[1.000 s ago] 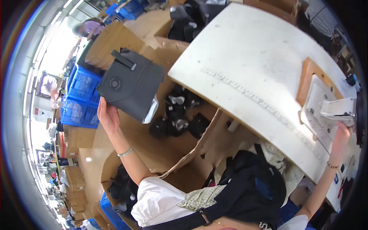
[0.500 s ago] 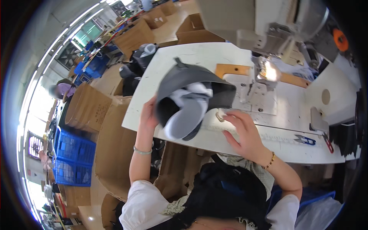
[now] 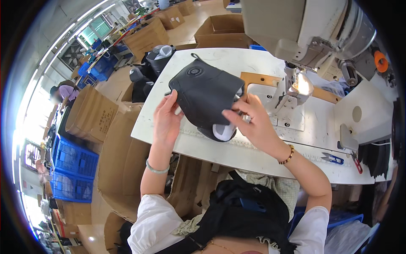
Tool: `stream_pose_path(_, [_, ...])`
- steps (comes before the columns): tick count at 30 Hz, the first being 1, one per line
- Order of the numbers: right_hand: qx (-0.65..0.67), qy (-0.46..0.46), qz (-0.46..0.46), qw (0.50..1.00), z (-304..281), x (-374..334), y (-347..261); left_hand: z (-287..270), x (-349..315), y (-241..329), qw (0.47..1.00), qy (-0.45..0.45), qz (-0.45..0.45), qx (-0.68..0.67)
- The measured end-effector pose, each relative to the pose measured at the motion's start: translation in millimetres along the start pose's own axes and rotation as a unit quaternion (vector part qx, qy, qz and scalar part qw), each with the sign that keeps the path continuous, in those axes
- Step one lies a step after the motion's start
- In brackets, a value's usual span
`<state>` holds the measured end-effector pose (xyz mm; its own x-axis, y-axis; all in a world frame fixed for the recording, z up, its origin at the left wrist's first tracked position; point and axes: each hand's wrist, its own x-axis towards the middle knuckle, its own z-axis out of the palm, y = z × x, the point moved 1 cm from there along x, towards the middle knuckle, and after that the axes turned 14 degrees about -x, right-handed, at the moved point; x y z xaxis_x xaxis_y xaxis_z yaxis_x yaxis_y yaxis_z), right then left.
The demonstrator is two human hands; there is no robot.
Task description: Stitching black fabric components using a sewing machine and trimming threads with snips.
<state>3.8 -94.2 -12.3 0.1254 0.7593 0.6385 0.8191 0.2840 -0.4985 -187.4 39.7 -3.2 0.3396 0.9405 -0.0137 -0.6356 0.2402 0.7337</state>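
Observation:
A black shoe upper (image 3: 207, 93) is held over the front of the white sewing table, its smooth outer side up. It has a round embossed badge, a small loop at its far end and a pale lining showing at the near edge. My left hand (image 3: 165, 120) pinches its left edge with thumb and fingers. At the right edge, my right hand (image 3: 256, 122) has thumb and fingers closed on the upper's rim. Just right of the upper stands the sewing machine (image 3: 292, 84), its needle area lit by a lamp.
Blue-handled thread snips (image 3: 333, 158) and a red-handled tool (image 3: 357, 163) lie at the table's right. More dark uppers (image 3: 144, 78) are piled beyond its left edge. A large open carton (image 3: 120, 158) and stacked blue crates (image 3: 72, 169) stand to the left. A person (image 3: 65, 91) is farther off.
The upper has been turned over, from its lined opening to its black outer side. My right hand has moved from beside it onto its right edge.

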Motion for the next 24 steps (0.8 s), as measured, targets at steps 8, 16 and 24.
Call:
stream_pose_path(8, [0.385, 0.018, 0.223, 0.895, 7, 49, 8, 27, -12, 35, 0.949, -0.218, -0.017, 0.226])
stream_pose_path(16, [0.392, 0.008, 0.288, 0.874, -3, 44, 22, 43, -1, 24, 0.941, -0.244, -0.007, 0.233])
stream_pose_path(24, [0.106, 0.031, 0.155, 0.982, -5, -13, 51, 29, 30, 53, 0.985, -0.135, -0.052, -0.099])
